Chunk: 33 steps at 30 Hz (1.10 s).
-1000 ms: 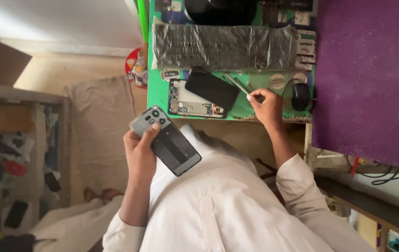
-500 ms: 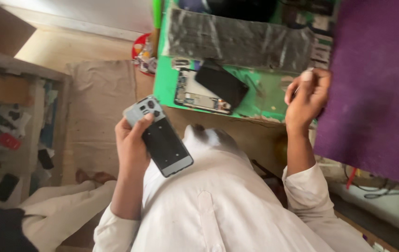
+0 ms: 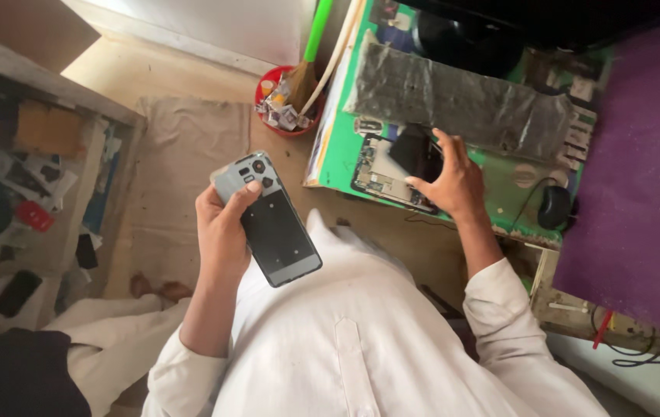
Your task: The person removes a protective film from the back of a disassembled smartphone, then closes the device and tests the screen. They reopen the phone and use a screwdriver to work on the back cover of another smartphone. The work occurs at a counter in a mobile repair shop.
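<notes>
1. The left hand [image 3: 223,232] is wrapped around a grey phone back cover [image 3: 270,220], held above the lap with its dark inner side and camera cut-outs facing up.
2. The right hand [image 3: 450,179], fingers spread, rests on the opened phone [image 3: 389,166] lying on the green mat [image 3: 341,147]; whether it grips is unclear.
3. That hand hides part of the phone's black screen.

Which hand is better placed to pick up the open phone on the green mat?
Right. The right hand already touches the open phone on the green mat, while the left hand is busy holding the back cover away from it.
</notes>
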### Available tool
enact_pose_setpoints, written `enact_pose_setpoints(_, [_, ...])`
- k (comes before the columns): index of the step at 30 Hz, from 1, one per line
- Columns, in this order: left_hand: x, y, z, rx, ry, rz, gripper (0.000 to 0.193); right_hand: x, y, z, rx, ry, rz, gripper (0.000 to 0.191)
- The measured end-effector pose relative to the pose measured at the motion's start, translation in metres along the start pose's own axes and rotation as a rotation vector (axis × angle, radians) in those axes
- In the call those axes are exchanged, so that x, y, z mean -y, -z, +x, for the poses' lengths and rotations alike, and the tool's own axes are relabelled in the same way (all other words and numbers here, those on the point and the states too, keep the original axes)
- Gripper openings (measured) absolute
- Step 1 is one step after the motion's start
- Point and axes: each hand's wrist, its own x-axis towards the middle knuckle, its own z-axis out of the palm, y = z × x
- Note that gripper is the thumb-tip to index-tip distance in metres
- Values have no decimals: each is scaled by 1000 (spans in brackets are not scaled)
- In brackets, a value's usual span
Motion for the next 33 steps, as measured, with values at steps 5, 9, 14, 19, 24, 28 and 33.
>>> enact_pose_setpoints(5, [-4,10,1,-7,-19,-30,22,-7,5,8,52,-2,-50,108])
enact_pose_setpoints(9, [-7,14,-4,-20,-38,-22,19,-11,10,1,-64,62,-33,99])
enact_pose_setpoints(14, [-5,12,-18,-49,-33,-41,20,-5,9,-12,-79,-152,231,30])
enact_pose_setpoints(19, [3,-7,-31,-59,-8,-37,21,46,2,-37,358,-225,591,34])
enact_pose_setpoints(24, [12,-30,-43,-46,-90,1,57,88,21,-46,311,237,550,27])
enact_pose_setpoints(28, [18,-36,-53,-76,-90,-22,74,100,33,-46,316,194,619,25])
enact_pose_setpoints(33, [12,-26,-53,-77,-122,-24,52,117,34,-40,311,89,829,25])
